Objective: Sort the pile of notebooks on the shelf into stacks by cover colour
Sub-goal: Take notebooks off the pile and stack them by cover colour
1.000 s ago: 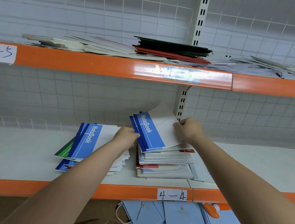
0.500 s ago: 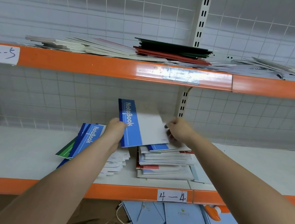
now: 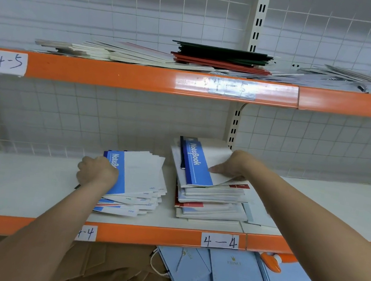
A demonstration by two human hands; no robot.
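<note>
Fingers of the right hand are curled at the right edge of the top blue notebook, thumb on the white cover and the remaining fingertips tucked beneath it, out of sight; the cover's right side is lifted off the mixed pile below. Left hand is seen from the back, knuckles bent, resting on the left edge of the blue stack; its fingertips are hidden under the hand, so a grip on the top cover versus a plain press cannot be told, and it covers the end of the word "NoteBook" there. Top blue notebook lies directly left of the right fingers, blue spine band on the far side from them, long axis running from shelf back toward the front edge, slightly skewed. Blue stack is fanned, lower copies stepping out to the right, same front-to-back axis. Mixed pile shows red and blue spine edges; individual colours lower down are hard to separate. Both sit on the white shelf, apart by a narrow gap, above an orange rail with label "4—4"; a second label is partly covered by the left forearm.
</note>
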